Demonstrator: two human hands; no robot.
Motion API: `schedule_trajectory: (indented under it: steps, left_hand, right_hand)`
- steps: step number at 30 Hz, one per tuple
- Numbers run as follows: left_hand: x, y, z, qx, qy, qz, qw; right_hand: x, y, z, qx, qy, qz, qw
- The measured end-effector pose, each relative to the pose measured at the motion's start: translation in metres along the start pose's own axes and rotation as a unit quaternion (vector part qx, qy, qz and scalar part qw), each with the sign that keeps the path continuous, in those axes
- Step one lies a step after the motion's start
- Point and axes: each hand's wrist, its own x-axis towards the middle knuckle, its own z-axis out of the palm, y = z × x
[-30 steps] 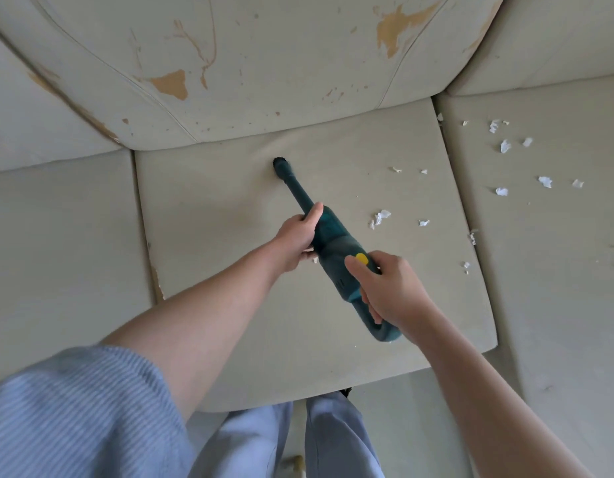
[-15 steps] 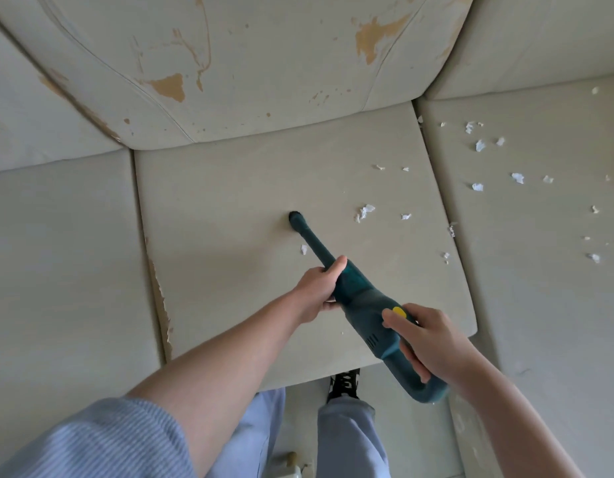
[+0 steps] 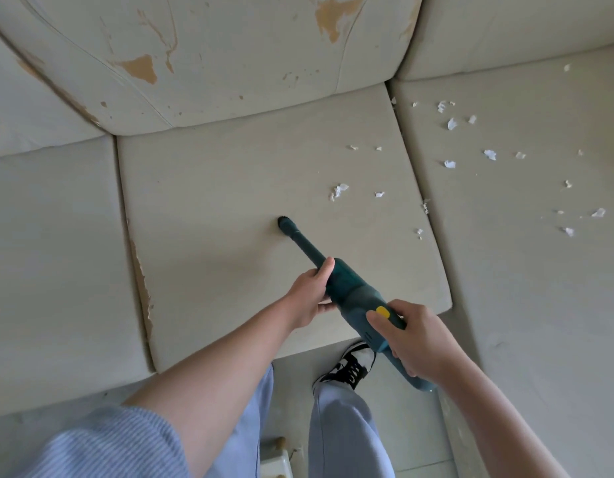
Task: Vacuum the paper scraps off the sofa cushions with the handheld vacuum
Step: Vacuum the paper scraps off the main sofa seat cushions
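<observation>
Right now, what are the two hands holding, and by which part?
Both hold the handheld vacuum: the left hand grips the front of its body behind the nozzle tube, the right hand grips the rear handle.

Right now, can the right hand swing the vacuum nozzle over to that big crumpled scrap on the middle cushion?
Probably yes. The right hand holds the vacuum, its nozzle on the middle cushion; only bare fabric lies between it and the crumpled scrap.
</observation>
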Motion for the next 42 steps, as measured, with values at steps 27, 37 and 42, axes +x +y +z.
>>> schedule_trajectory:
  steps: [27, 37, 42]
  left_hand:
    - [-0.016, -0.035, 0.059, -0.057, -0.031, 0.032, 0.997]
    - [0.005, -0.055, -0.007, -0.112, 0.054, 0.048, 0.991]
    - [0.006, -0.067, 0.020, -0.113, 0.029, 0.038, 0.992]
  right_hand:
    - [-0.011, 0.065, -0.040, -0.069, -0.019, -0.052, 0.996]
    - [-0.001, 0.047, 0.032, -0.069, -0.040, -0.087, 0.993]
    - [-0.025, 0.071, 0.040, -0.152, 0.048, -0.062, 0.985]
